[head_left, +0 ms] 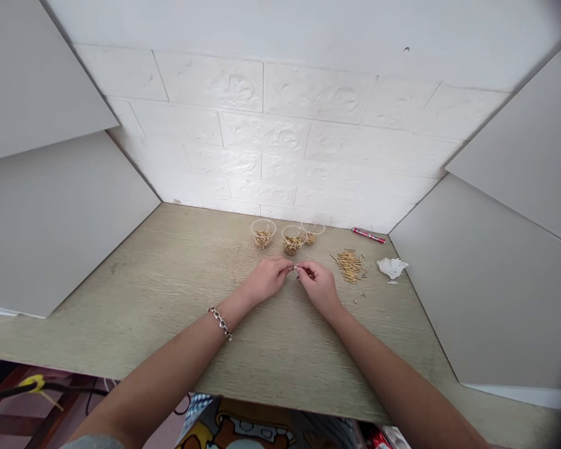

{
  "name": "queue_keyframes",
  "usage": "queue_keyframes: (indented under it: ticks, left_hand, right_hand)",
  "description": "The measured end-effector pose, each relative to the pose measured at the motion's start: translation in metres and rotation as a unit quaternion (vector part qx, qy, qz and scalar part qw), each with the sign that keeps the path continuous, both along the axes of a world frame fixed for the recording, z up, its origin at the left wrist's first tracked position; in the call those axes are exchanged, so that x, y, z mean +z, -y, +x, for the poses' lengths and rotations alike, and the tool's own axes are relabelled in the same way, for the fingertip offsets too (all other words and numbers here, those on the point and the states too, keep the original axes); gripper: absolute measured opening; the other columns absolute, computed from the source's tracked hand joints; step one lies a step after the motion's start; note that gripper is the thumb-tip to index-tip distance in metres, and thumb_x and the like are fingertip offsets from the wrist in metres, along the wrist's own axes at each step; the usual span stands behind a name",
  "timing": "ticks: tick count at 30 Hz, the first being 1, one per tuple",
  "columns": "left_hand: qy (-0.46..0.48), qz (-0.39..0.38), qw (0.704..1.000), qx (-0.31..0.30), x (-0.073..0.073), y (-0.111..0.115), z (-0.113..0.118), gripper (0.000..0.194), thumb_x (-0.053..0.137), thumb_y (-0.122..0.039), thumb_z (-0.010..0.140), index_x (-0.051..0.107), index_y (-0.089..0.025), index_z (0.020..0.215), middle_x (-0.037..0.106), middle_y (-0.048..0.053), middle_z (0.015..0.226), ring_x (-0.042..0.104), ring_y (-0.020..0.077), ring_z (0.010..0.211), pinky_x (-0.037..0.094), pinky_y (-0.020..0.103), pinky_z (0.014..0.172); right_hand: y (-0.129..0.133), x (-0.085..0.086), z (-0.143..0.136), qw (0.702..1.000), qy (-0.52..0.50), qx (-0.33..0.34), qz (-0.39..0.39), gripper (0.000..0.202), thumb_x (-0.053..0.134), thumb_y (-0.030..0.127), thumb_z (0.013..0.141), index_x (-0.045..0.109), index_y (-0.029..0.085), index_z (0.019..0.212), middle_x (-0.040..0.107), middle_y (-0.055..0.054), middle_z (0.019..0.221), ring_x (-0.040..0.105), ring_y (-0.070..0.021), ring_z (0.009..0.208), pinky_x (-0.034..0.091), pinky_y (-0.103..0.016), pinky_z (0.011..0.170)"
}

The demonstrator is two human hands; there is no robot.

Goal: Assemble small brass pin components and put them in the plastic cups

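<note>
Evidently the work is at a fine two-handed stage: the left hand (268,277) and right hand (318,285) meet over the middle of the tabletop (280,349), just in front of the cups. The left fingers are pressed together, pinching a tiny piece (295,268) at their tips, while the right fingers close on a slim dark item (310,272) beside it. Judging from this, one small part is being worked against another, and the next move seems to call for a steady pinch and careful lining-up, with little force. What hides most is the contact itself: the fingertips cover it, and the tiny piece is too small to identify. Whether the dark item is a tool or a part, I cannot tell. The middle cup (284,235) partly blocks the rear cup (318,233); their small contents, like those of the left cup (253,231), blur together. In the pile of golden pins (350,266), overlap hides many ends. Both upper arms are cut off by the frame.
</note>
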State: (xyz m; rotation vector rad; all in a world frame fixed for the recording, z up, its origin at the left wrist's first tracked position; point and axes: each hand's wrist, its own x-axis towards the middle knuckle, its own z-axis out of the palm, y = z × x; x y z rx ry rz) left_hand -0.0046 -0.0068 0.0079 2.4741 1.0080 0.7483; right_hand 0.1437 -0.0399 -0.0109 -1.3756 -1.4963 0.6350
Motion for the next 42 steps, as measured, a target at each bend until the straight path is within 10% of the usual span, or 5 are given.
queue_keyframes:
  ticks: [42]
  left_hand:
    - [0.028,-0.115,0.993,-0.003,0.009,0.001,0.002,0.025,0.036,-0.019,0.081,0.06,-0.018,0.074,0.061,-0.002,0.077,0.052,0.0096,0.071,0.037,0.019,0.069]
  right_hand:
    - [-0.005,0.001,0.004,0.983,-0.134,0.07,-0.102,0.017,0.051,0.029,0.069,0.059,0.015,0.073,0.059,0.0,0.06,0.054,-0.0118,0.056,0.043,-0.024,0.059]
